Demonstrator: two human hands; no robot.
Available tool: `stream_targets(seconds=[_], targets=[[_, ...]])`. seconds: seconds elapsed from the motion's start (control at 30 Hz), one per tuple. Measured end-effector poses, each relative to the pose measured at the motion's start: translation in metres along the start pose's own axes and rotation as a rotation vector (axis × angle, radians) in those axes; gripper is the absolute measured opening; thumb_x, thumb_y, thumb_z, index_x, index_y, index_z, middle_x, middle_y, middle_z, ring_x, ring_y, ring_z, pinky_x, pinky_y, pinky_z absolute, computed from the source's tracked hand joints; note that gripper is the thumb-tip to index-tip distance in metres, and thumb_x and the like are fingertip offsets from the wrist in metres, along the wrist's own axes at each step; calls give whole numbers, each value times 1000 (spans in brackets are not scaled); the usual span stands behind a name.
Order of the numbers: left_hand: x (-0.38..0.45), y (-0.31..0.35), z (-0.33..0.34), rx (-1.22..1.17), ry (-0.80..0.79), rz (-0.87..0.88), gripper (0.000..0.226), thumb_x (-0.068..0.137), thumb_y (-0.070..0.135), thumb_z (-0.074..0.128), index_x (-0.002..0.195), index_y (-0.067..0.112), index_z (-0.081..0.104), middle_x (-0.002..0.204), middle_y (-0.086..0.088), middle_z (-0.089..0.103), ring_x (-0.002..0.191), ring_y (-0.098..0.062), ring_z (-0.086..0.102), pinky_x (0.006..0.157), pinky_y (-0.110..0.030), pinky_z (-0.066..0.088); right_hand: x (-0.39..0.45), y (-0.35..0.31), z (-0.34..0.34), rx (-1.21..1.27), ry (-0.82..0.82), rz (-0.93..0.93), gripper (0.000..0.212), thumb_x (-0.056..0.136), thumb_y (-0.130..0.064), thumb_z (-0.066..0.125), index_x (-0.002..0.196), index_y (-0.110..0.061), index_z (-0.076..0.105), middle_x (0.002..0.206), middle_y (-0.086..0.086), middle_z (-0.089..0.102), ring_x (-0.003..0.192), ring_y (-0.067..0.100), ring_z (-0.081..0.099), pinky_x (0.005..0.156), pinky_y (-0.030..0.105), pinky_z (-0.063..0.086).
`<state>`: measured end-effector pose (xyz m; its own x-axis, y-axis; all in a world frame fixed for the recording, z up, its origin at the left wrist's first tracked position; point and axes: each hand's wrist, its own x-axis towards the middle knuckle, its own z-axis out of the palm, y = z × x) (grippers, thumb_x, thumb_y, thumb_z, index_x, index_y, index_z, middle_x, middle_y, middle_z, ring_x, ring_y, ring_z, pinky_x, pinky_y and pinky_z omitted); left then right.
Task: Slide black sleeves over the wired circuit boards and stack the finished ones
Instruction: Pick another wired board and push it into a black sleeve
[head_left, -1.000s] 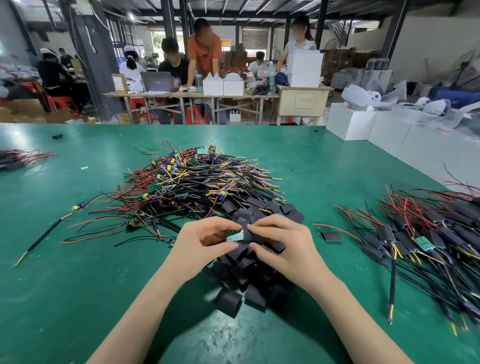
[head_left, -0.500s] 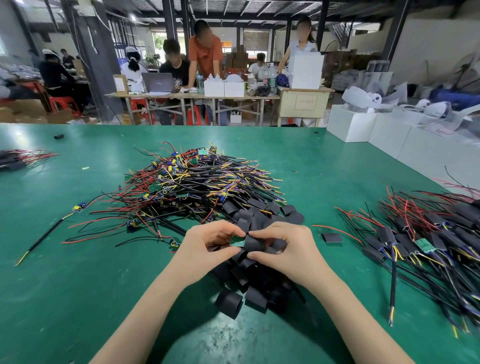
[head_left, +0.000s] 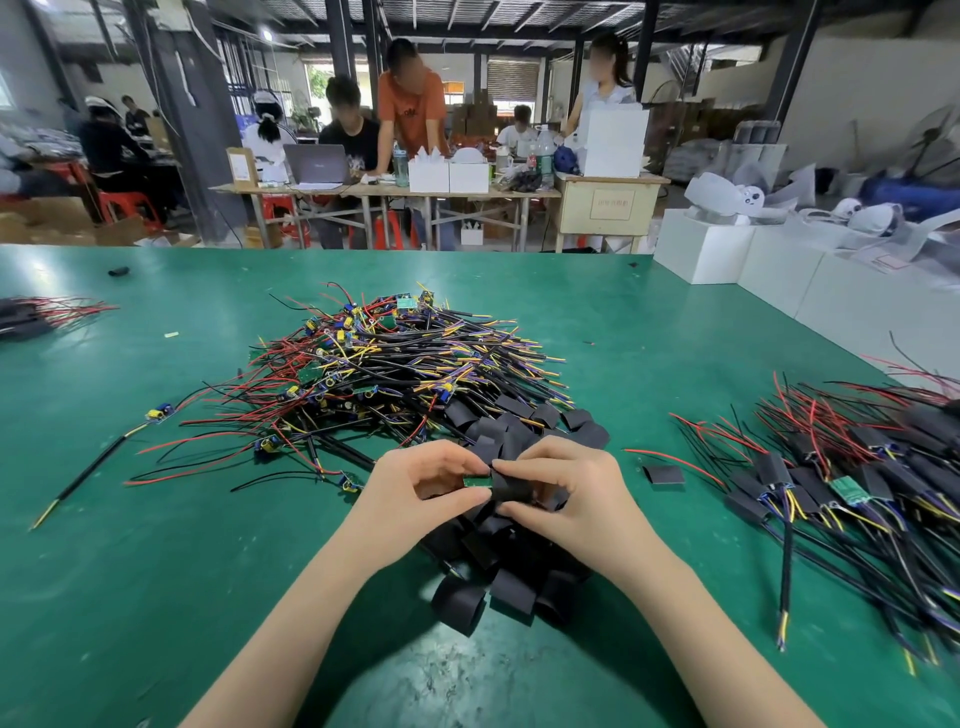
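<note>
Your left hand pinches a small green circuit board between thumb and fingertips, and your right hand grips a black sleeve with curled fingers and thumb. The sleeve's open mouth meets the board's right end, so the board sits at the sleeve's 9 o'clock with a short green stretch showing between your two thumbs. Compared with a second ago, less of the board is exposed: the sleeve has crept over it, and both hands have drawn closer together while staying in the same spot above the table.

Directly under and at 6 o'clock from your hands lies the heap of loose sleeves on the green table. At 12 o'clock from your hands sits the tangle of unsleeved boards with red, black and yellow leads. At 3 o'clock, well apart, lies the finished stack, with one flat sleeve lying alone between it and your right hand. Neither pile has shifted since the earlier frames. Beyond the table's far edge, people stand or sit around a cluttered desk.
</note>
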<state>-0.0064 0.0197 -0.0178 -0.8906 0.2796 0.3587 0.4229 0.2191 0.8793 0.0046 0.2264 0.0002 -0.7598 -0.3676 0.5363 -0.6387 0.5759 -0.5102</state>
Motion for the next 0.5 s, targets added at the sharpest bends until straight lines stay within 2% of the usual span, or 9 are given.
stream_targets(seconds=[0.13, 0.23, 0.3, 0.37, 0.5], targets=[[0, -1, 3, -19, 26, 33, 25, 77, -1, 79, 94, 17, 74, 102, -2, 66, 87, -18, 67, 82, -21, 52, 1, 0, 3, -4, -9, 18, 35, 71, -16, 82, 106, -17, 75, 89, -1, 66, 71, 10, 60, 66, 12, 44], [-1, 2, 4, -33, -26, 25, 29, 80, -7, 73, 101, 14, 71, 101, -7, 68, 93, -20, 68, 86, -20, 52, 1, 1, 3, 4, 5, 23, 35, 71, -15, 82, 105, -19, 75, 88, -3, 66, 67, 12, 59, 64, 16, 45], [-1, 4, 0, -65, -80, 15, 32, 82, -8, 70, 107, 11, 67, 105, -5, 72, 97, -14, 69, 86, -18, 51, 1, 2, 1, -5, 21, 23, 35, 70, -17, 84, 103, -18, 76, 86, -4, 66, 64, 9, 57, 63, 14, 44], [1, 4, -4, -53, -60, 1, 32, 82, -5, 72, 107, 13, 66, 105, -2, 72, 97, -14, 70, 86, -18, 51, 1, 3, -1, -7, 44, 26, 35, 68, -18, 85, 102, -16, 76, 86, -5, 66, 64, 4, 54, 65, 13, 43], [1, 2, -6, -20, 29, -57, 19, 79, 9, 79, 91, 22, 73, 89, -1, 75, 83, -15, 72, 76, -20, 54, 1, 3, 0, -9, 59, 19, 35, 69, -19, 85, 103, -15, 76, 88, -5, 66, 68, -7, 52, 68, 10, 42]])
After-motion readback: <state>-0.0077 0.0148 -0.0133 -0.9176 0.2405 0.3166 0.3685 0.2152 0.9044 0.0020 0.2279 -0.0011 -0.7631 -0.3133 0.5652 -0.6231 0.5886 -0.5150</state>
